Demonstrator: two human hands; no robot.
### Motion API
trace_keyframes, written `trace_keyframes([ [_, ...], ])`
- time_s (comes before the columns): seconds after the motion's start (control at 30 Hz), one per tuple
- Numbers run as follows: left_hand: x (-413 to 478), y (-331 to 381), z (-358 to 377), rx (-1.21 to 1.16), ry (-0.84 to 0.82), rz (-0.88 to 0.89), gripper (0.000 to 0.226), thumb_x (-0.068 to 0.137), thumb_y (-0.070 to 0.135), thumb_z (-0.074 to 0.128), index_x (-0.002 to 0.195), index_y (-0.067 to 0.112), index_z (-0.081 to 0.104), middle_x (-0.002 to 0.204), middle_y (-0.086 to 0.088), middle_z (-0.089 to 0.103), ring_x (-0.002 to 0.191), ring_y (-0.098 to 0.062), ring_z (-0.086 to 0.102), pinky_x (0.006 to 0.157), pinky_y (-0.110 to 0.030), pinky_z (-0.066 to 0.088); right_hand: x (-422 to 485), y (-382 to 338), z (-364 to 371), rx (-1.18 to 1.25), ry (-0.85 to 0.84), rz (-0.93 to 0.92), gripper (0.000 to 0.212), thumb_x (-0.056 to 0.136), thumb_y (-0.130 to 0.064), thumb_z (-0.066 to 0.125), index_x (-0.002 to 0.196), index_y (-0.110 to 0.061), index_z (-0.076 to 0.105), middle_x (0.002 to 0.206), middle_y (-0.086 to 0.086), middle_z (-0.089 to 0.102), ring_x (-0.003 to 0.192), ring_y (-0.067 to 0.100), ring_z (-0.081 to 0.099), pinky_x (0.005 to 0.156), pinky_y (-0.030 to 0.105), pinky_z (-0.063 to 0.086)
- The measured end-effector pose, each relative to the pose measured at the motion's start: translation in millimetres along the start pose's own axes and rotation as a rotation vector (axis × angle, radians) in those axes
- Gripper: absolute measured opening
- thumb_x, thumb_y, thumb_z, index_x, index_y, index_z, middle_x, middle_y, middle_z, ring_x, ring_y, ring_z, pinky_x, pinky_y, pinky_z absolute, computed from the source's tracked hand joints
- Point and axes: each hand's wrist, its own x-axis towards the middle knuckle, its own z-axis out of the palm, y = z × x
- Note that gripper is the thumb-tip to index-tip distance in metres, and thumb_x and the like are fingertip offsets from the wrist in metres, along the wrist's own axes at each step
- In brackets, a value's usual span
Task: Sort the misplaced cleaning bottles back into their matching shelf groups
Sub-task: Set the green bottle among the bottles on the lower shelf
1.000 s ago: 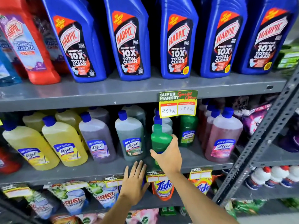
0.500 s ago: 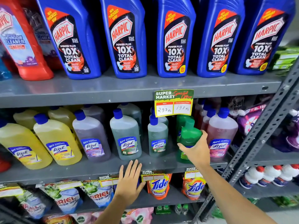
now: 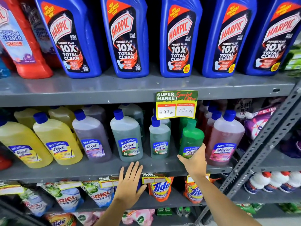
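right hand (image 3: 194,161) grips green bottle (image 3: 192,139) | left hand (image 3: 130,186) flat, empty | seat it upright beside green stock, label forward

Green bottle (image 3: 192,137) w/ green cap; neighbours pink (image 3: 225,136), teal-grey (image 3: 159,137), blue caps.

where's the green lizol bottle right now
In the head view, the green Lizol bottle is in the right hand, tilted, right of centre on the middle shelf, between the small teal bottle and the pink bottle.
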Motion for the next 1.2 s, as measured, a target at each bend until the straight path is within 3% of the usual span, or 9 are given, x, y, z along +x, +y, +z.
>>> trace_keyframes([
  [0.17,0,-4,2,0.016,-0.004,0.021,0.074,0.093,0.063,0.026,0.149,0.015,0.033,0.156,-0.005,0.032,0.144,-0.027,0.027,0.112,-0.044,-0.007,6,2,4,-0.006,0.010,-0.017,0.094,0.056,-0.027,0.094,0.127,-0.021,0.033,0.118,0.006,0.058,0.103,0.028,0.063,0.087,0.044,0.055],
  [0.37,-1,-3,1,0.012,0.018,0.033,0.076,0.093,0.063,0.019,0.153,0.016,0.021,0.161,-0.004,0.016,0.148,-0.025,0.010,0.113,-0.046,-0.009,-4,4,2,0.042,-0.059,0.034,0.110,0.062,-0.022,0.093,0.147,-0.003,0.025,0.139,0.020,0.047,0.128,0.036,0.048,0.104,0.049,0.044],
  [0.43,-3,-2,-5,-0.013,0.066,0.036,0.075,0.094,0.062,0.018,0.153,0.015,0.020,0.161,-0.003,0.012,0.148,-0.025,0.007,0.113,-0.043,-0.011,-22,6,-1,0.027,-0.027,0.017,0.096,0.068,-0.023,0.090,0.143,0.002,0.034,0.139,0.024,0.046,0.132,0.037,0.042,0.108,0.049,0.039],
  [0.53,-8,2,-21,-0.100,0.178,0.017,0.069,0.097,0.058,0.018,0.154,0.019,0.015,0.160,0.004,-0.002,0.149,-0.019,-0.001,0.118,-0.043,0.000,-67,0,-4,0.027,0.046,-0.186,0.055,0.086,-0.021,0.074,0.134,-0.006,0.051,0.133,0.018,0.050,0.123,0.037,0.050,0.100,0.053,0.046],
  [0.6,-13,-2,-44,-0.198,0.314,0.024,0.062,0.100,0.051,0.030,0.153,0.020,0.020,0.162,0.005,0.004,0.149,-0.016,0.005,0.118,-0.043,0.011,-90,-21,-2,0.074,0.006,-0.407,0.040,0.090,-0.021,0.068,0.128,-0.012,0.060,0.129,0.008,0.052,0.120,0.028,0.054,0.100,0.047,0.047],
  [0.73,-30,-28,-111,-0.268,0.561,0.045,0.059,0.099,0.040,0.045,0.151,0.018,0.025,0.162,-0.001,0.017,0.148,-0.019,0.015,0.117,-0.041,0.018,-107,-108,-8,0.272,-0.062,-0.854,0.036,0.090,-0.026,0.058,0.122,-0.011,0.064,0.128,0.004,0.054,0.124,0.013,0.051,0.107,0.026,0.038],
  [0.9,-68,-91,-211,-0.165,0.773,-0.033,0.053,0.097,0.036,0.045,0.143,0.011,0.040,0.157,-0.009,0.028,0.145,-0.024,0.024,0.115,-0.049,0.021,-110,-234,0,0.388,0.026,-1.234,0.036,0.093,-0.016,0.057,0.128,-0.007,0.057,0.135,0.014,0.053,0.134,0.026,0.047,0.113,0.034,0.034],
  [1.0,-101,-138,-260,-0.089,0.845,-0.119,0.053,0.094,0.036,0.046,0.141,0.011,0.044,0.154,-0.007,0.034,0.144,-0.022,0.026,0.115,-0.053,0.019,-123,-291,27,0.392,0.048,-1.322,0.036,0.093,-0.015,0.058,0.127,-0.003,0.061,0.137,0.014,0.051,0.134,0.032,0.047,0.110,0.044,0.039],
  [1.2,-173,-244,-316,0.032,0.911,-0.235,0.051,0.094,0.039,0.042,0.138,0.012,0.047,0.151,-0.008,0.040,0.140,-0.023,0.034,0.116,-0.054,0.017,-173,-371,104,0.410,0.065,-1.319,0.038,0.092,-0.018,0.057,0.126,-0.002,0.062,0.141,0.016,0.049,0.136,0.034,0.044,0.112,0.049,0.037],
])
